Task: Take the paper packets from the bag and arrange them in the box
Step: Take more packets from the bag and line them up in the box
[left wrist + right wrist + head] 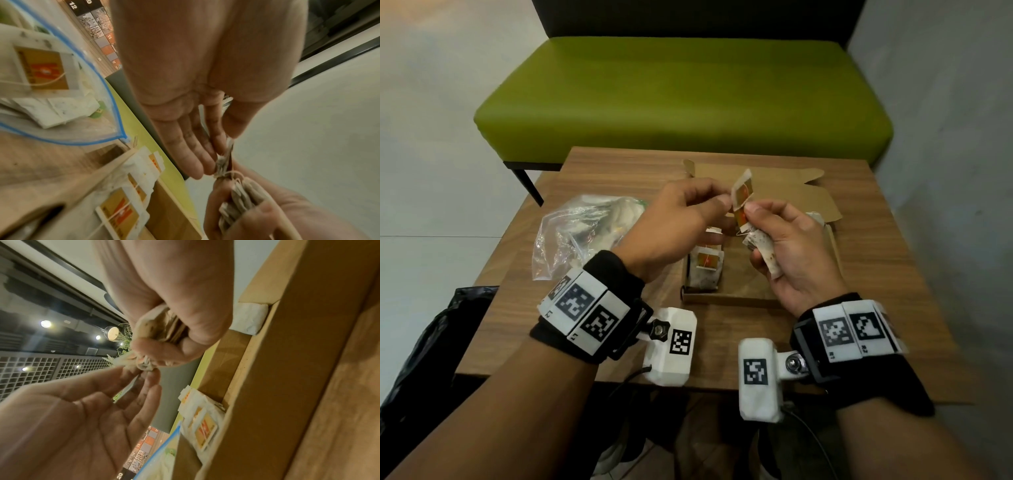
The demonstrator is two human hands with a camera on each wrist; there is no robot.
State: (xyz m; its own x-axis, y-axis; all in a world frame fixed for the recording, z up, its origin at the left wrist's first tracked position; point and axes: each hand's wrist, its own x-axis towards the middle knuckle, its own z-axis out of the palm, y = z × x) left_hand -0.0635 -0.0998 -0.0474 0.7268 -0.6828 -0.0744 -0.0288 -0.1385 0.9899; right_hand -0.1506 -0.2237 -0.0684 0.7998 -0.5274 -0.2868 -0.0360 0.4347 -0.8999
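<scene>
A bunch of paper packets [762,245] is being clutched in the right hand [794,253], curled fingers closed, above the box [732,298]; a tag [742,192] is being pinched upward by the left hand [674,222], directly left.

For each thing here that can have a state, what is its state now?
Plastic bag: open, lying on the table, packets still inside.
Cardboard box: lid open, some packets inside.
Bundle of packets: held above the box.
Left hand: pinches a tag.
Right hand: grips the bundle.
</scene>
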